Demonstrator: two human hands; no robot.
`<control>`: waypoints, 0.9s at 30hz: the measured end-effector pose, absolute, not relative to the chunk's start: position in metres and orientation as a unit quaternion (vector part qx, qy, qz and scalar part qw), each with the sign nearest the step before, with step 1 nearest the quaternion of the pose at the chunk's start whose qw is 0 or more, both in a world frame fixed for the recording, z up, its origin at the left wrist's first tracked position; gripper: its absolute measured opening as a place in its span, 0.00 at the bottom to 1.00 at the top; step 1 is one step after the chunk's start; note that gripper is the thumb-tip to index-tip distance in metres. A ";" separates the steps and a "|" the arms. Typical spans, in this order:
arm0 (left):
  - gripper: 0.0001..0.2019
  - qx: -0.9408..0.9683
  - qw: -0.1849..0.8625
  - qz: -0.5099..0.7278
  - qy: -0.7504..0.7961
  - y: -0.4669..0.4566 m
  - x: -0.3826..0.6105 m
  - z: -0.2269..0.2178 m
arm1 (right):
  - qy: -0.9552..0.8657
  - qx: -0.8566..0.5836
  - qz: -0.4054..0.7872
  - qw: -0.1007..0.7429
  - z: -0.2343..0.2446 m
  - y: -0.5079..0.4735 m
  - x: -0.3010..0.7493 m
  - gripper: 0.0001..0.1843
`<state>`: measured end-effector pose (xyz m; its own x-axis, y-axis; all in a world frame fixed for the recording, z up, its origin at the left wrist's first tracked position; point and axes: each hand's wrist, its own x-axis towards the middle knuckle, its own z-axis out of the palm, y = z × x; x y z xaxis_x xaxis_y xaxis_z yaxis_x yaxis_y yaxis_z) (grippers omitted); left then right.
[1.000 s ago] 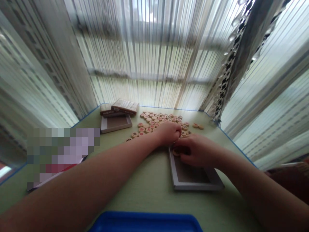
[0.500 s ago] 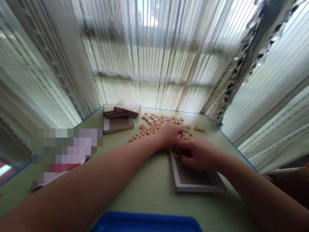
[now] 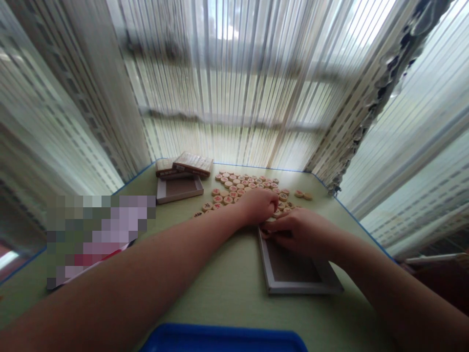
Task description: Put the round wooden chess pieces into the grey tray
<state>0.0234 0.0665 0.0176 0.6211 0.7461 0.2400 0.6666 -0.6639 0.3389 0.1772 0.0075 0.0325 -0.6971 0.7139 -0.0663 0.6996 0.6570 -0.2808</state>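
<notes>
Many round wooden Chinese chess pieces (image 3: 228, 200) with red and dark characters lie spread across the table. Over their near right side is my left hand (image 3: 259, 205), its fingers curled closed beside the far left corner of a shallow open box (image 3: 293, 288). Whatever those fingers hold is hidden. My right hand (image 3: 302, 231) reaches over this box from the right, thumb and forefinger closed around a chess piece (image 3: 266, 234) at the far left inside corner. The piece is partly covered by the fingers. The visible box floor is bare brown.
At the back left, another open box (image 3: 179, 196) stands before two stacked flat boxes (image 3: 193, 163). A blue tray edge (image 3: 223, 332) lies at the near side. A blurred-out flat item (image 3: 106, 239) is on the left. String curtains (image 3: 234, 98) hang behind the blue-edged table.
My right hand's fingers have shifted slightly left, covering more of the piece in the box corner. My left hand has stayed nearly in place. The view has tilted a little.
</notes>
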 end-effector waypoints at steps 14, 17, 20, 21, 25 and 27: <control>0.09 0.894 0.108 0.171 0.401 0.064 0.024 0.019 | -0.904 -0.393 0.171 0.022 0.036 0.005 0.177 0.15; 0.09 0.895 0.107 0.170 0.399 0.063 0.024 0.019 | -0.901 -0.398 0.172 0.019 0.037 0.003 0.176 0.16; 0.09 0.894 0.105 0.174 0.399 0.064 0.024 0.018 | -0.899 -0.403 0.173 0.019 0.038 0.002 0.175 0.16; 0.09 0.894 0.104 0.175 0.399 0.065 0.023 0.018 | -0.898 -0.404 0.173 0.019 0.038 0.002 0.175 0.16; 0.09 0.895 0.102 0.179 0.397 0.065 0.023 0.017 | -0.897 -0.406 0.173 0.020 0.037 0.003 0.174 0.16; 0.09 0.895 0.102 0.180 0.395 0.065 0.023 0.017 | -0.897 -0.407 0.173 0.019 0.036 0.002 0.174 0.16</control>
